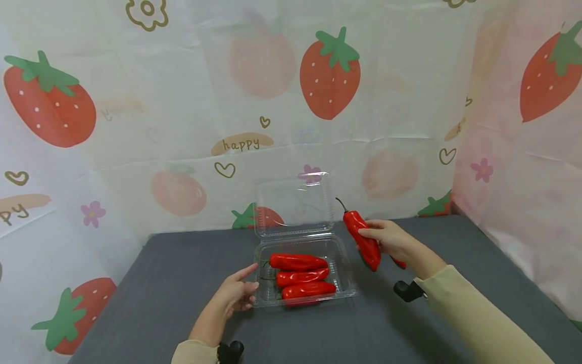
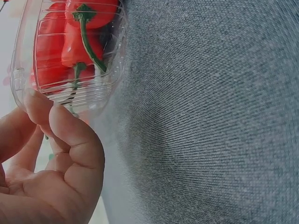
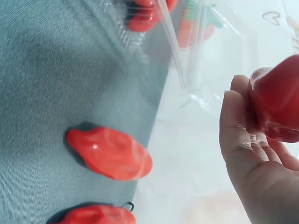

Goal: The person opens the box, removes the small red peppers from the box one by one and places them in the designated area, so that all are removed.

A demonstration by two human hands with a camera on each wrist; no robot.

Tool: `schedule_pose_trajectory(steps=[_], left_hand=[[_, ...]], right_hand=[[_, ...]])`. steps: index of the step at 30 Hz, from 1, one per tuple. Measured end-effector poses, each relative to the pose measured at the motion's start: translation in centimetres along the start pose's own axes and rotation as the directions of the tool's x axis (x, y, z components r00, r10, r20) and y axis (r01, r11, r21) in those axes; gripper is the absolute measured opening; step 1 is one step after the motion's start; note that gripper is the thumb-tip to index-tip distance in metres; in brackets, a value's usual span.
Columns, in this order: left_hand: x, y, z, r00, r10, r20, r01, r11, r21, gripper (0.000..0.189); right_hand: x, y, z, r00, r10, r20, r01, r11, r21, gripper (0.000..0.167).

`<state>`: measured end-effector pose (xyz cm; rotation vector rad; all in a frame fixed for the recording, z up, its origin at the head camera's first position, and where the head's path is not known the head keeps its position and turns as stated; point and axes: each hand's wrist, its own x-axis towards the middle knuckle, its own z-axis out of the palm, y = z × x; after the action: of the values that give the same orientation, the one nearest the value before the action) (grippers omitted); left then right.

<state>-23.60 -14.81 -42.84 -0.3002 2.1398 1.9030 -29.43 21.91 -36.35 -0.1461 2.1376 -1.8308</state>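
My right hand [image 1: 388,240] grips a long red chili pepper [image 1: 361,237] by its side, stem pointing up, above the table right of a clear plastic clamshell box [image 1: 347,283]. That pepper's rounded red body [image 3: 280,100] fills the edge of the right wrist view, with thumb and fingers about it. Three red chili peppers [image 1: 297,262] lie side by side in the box, their stems toward the left. At the box's left edge, my left hand [image 1: 234,293] pinches the rim; in the left wrist view its fingertips [image 2: 70,123] overlap the plastic near the green stems [image 2: 88,42].
The box's transparent lid [image 1: 295,207] stands raised at the back, near a printed cloth backdrop [image 1: 182,126]. Under the right hand, red chili peppers [image 3: 112,154] lie on the grey table [image 1: 191,268]. A pink cloth wall [image 1: 523,202] bounds the right side.
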Motion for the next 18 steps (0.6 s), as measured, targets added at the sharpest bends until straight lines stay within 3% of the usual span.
schedule_pose_trajectory(steps=[18], left_hand=[[0.2, -0.1, -0.2, 1.0, -0.012, 0.006, 0.012, 1.0, -0.011, 0.055]], right_hand=[[-1.2, 0.2, -2.4, 0.998, -0.003, -0.062, 0.002, 1.0, -0.017, 0.063]])
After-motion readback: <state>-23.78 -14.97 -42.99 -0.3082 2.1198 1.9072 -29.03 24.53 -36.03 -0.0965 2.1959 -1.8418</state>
